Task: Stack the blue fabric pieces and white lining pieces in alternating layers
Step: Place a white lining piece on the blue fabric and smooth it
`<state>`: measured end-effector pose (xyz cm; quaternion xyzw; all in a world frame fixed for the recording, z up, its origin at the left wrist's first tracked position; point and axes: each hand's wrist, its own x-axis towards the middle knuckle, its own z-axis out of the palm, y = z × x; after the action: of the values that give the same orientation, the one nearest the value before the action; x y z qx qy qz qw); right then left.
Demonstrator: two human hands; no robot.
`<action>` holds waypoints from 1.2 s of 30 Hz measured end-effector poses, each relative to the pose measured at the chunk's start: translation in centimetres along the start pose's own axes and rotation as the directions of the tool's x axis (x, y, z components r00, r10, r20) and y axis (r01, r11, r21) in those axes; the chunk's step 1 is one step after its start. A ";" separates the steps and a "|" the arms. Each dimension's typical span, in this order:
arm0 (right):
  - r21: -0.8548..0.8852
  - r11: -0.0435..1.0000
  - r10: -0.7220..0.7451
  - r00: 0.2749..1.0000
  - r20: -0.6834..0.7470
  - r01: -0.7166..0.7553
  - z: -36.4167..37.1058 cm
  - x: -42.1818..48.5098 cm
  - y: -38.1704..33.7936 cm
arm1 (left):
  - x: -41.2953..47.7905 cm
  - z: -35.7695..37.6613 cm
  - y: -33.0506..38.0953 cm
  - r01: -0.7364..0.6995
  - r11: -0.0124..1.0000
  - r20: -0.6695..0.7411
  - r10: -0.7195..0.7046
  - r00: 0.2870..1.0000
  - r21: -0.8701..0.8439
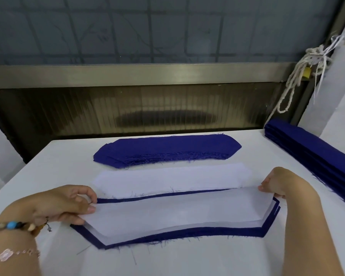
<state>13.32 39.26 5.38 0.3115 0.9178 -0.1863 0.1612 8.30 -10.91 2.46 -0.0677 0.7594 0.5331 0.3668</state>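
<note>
Near the table's front lies a layered stack [177,234] of blue fabric and white lining, its blue edges showing all round. On top sits a white lining piece [175,212]. My left hand [68,204] pinches that piece's left end, and my right hand [285,184] pinches its right end. Behind the stack lies a pile of white lining pieces [167,178]. Farther back is a pile of blue fabric pieces [167,148] with frayed edges.
A white table [48,166] carries everything. A second thick pile of folded blue fabric [315,156] runs along the right edge. White cords [299,80] hang at the back right by a window frame. My left wrist wears bead and chain bracelets.
</note>
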 end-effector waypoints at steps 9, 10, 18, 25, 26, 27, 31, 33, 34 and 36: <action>-0.100 0.995 -0.028 1.000 0.009 0.029 0.0 -0.5 -0.2 | 0.5 -0.2 -0.3 0.015 0.999 -0.090 -0.012 0.996 0.029; -0.099 0.995 -0.028 1.000 0.007 0.028 0.0 -0.5 -0.2 | 0.5 -0.1 -0.2 0.012 1.000 -0.092 -0.010 0.996 0.023; -0.119 0.992 -0.048 0.999 -0.018 0.046 0.4 -0.4 0.0 | -0.2 0.4 -0.1 0.030 1.000 -0.053 -0.030 0.998 -0.002; -0.058 0.998 -0.024 0.999 -0.048 0.021 0.4 -0.9 -0.4 | -0.3 0.9 0.4 0.069 0.992 -0.168 -0.050 0.985 0.109; -0.032 0.999 -0.022 0.998 -0.052 0.020 0.4 -1.0 -0.5 | -0.2 1.0 0.5 0.076 0.991 -0.179 -0.055 0.982 0.112; -0.015 1.000 -0.025 0.998 -0.059 0.024 0.5 -1.0 -0.5 | -0.3 1.0 0.5 0.083 0.990 -0.187 -0.060 0.981 0.116; -0.004 0.995 -0.097 0.994 -0.050 0.097 0.5 0.7 0.4 | -0.4 0.8 0.6 0.070 0.984 -0.192 -0.038 0.981 0.163; -0.043 0.995 -0.092 0.995 -0.049 0.090 0.5 0.7 0.3 | -0.3 0.7 0.6 0.044 0.965 -0.199 0.009 0.980 0.260; -0.098 0.992 -0.084 0.996 -0.036 0.080 0.5 0.5 0.1 | -0.3 0.6 0.5 0.036 0.952 -0.204 0.027 0.979 0.302; -0.096 0.994 -0.055 0.995 -0.084 0.047 0.5 -0.3 -0.2 | -0.2 0.5 0.5 0.030 0.940 -0.208 0.044 0.977 0.341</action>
<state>13.52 38.74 5.13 0.2876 0.9393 -0.1333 0.1312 8.46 -10.31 2.94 -0.0570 0.8755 0.3840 0.2877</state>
